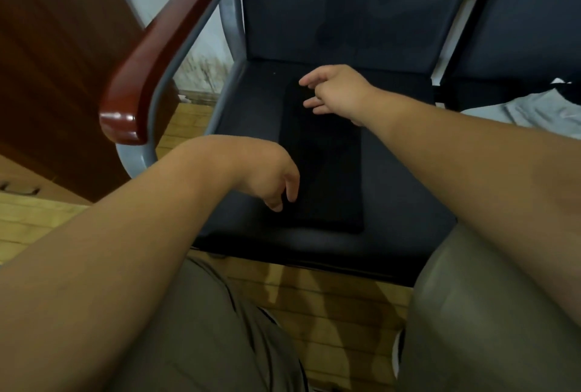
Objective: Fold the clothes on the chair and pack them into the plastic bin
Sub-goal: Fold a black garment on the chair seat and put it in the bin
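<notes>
A black garment [323, 165], folded into a long narrow rectangle, lies flat on the dark seat of the chair [245, 127]. My left hand [273, 181] hovers at the garment's near left edge, fingers loosely curled downward and holding nothing. My right hand [333, 89] is over the garment's far end, fingers spread and relaxed, gripping nothing. The plastic bin is not in view.
The chair has a glossy red-brown wooden armrest [157, 55] on a grey metal frame at the left. A second dark seat at the right carries a grey garment [531, 111] and a bit of black-and-white cloth. My knees in olive trousers fill the bottom, above a wooden floor.
</notes>
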A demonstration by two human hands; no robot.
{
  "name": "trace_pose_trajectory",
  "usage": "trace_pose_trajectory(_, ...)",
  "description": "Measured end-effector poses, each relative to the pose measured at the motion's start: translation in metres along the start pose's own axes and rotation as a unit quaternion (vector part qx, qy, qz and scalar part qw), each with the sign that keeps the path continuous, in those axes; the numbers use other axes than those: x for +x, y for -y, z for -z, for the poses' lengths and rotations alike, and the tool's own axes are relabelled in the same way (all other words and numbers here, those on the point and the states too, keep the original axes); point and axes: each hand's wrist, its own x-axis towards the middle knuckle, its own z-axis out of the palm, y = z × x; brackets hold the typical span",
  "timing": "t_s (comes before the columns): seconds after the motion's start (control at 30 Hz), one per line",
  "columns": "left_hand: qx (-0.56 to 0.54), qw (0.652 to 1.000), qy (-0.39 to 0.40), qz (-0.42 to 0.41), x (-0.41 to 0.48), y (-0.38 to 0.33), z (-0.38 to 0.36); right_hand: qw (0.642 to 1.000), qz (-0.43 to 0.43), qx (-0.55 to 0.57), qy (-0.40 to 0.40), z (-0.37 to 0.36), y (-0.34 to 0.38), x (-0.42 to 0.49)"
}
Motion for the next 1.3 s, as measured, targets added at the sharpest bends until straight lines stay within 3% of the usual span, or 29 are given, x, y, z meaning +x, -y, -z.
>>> trace_pose_trajectory(0.17, -0.008, 0.999, -0.041, -0.007, 0.003, -0.02, 0.0, 0.995, -0.018, -0.091, 0.023, 0.017, 0.013, -0.027)
trace_pose_trajectory(0.4, 0.025, 0.998, -0.053, -0.003, 0.017, -0.054, -0.024, 0.952, -0.162, -0.236, 0.109, 0.035, 0.024, -0.079)
trace_pose_trajectory(0.63, 0.116, 0.984, -0.126, 0.037, 0.016, -0.079, -0.048, 0.929, -0.23, -0.244, 0.156, 0.035, -0.024, -0.124)
trace_pose_trajectory(0.83, -0.006, 0.978, -0.194, 0.069, 0.014, -0.066, -0.032, 0.917, -0.132, -0.324, 0.192, 0.05, -0.028, -0.147)
trace_pose_trajectory(1.0, -0.202, 0.933, -0.286, 0.09, 0.01, -0.049, -0.003, 0.885, -0.053, -0.411, 0.214, 0.058, -0.03, -0.148)
trace_pose_trajectory(1.13, -0.296, 0.896, -0.322, 0.075, 0.008, -0.045, 0.019, 0.909, 0.035, -0.401, 0.111, 0.043, -0.034, -0.14)
trace_pose_trajectory(1.3, -0.276, 0.897, -0.34, 0.056, 0.008, -0.045, 0.031, 0.951, 0.098, -0.294, -0.022, 0.047, -0.022, -0.126)
